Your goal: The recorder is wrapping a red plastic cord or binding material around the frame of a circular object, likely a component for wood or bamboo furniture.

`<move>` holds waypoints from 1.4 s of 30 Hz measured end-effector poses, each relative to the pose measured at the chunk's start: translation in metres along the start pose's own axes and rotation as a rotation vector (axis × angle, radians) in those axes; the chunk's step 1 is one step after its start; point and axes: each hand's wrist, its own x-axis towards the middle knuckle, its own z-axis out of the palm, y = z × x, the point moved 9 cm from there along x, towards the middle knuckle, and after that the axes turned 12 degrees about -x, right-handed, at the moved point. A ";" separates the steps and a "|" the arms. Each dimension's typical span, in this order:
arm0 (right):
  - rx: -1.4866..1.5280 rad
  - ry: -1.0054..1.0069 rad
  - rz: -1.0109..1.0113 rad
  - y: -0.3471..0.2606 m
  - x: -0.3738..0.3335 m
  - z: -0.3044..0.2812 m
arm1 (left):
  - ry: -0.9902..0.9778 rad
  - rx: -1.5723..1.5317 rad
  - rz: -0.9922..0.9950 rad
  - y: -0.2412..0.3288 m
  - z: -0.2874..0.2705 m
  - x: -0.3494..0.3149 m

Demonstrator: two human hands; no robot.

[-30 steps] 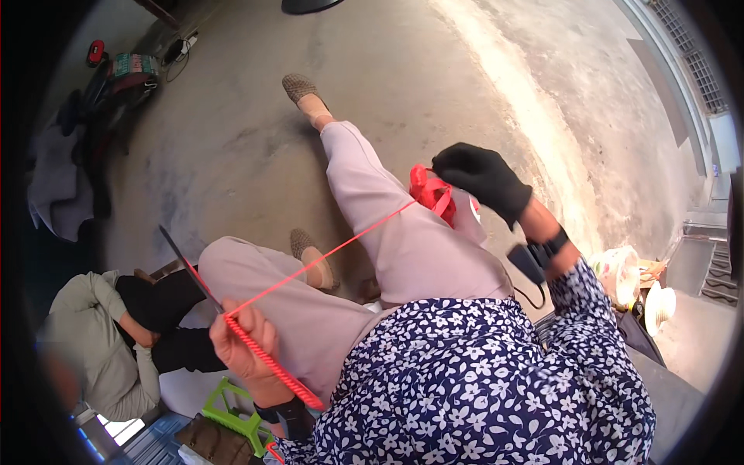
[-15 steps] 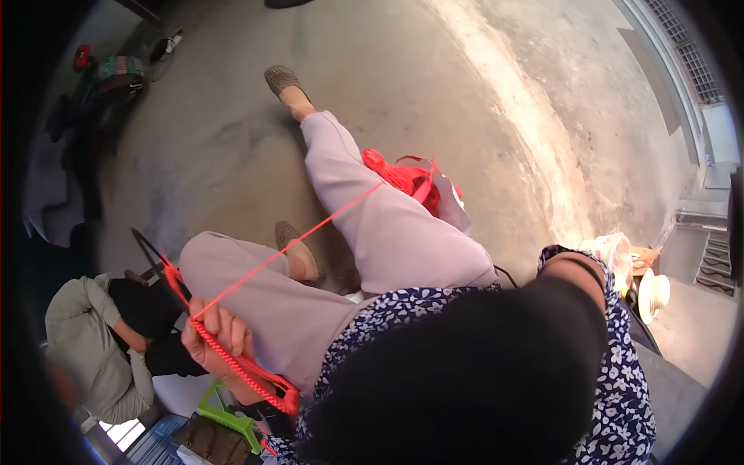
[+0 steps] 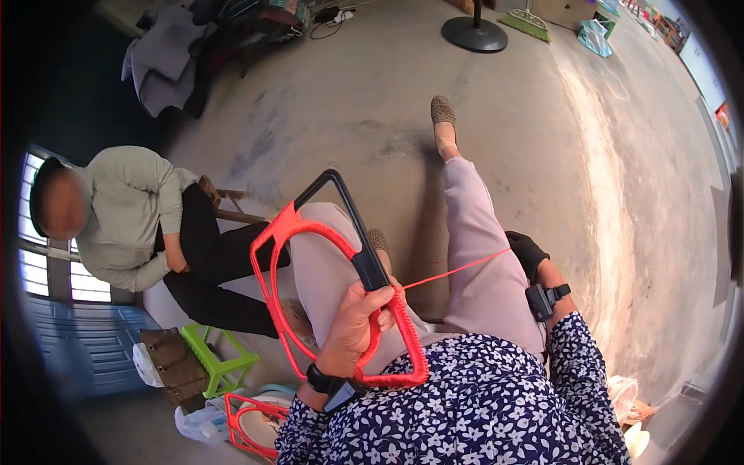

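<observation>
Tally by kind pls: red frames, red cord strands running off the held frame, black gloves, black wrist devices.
Red frames: 2 (held frame, lower-left frame)
Red cord strand: 1
Black glove: 1
Black wrist devices: 2 (left-wrist device, right-wrist device)
Total: 6

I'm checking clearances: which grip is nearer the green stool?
Left. The left grip, around the red-and-black frame, is up and right of the green stool; the right grip is farther right, beside the right leg.

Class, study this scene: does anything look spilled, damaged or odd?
Nothing looks visibly spilled or damaged. One mild oddity: the right hand wears a black glove, while the left hand, holding the red-and-black frame, is bare.
</observation>
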 end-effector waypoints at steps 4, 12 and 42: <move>-0.010 0.028 -0.040 0.007 0.002 -0.002 | -0.001 0.038 0.015 0.007 0.010 0.014; 1.087 0.390 0.146 0.027 -0.039 -0.068 | 0.129 0.220 0.092 -0.009 -0.016 0.022; -0.154 -0.304 -0.675 -0.222 -0.094 0.102 | 0.310 -0.007 0.191 -0.028 -0.057 0.023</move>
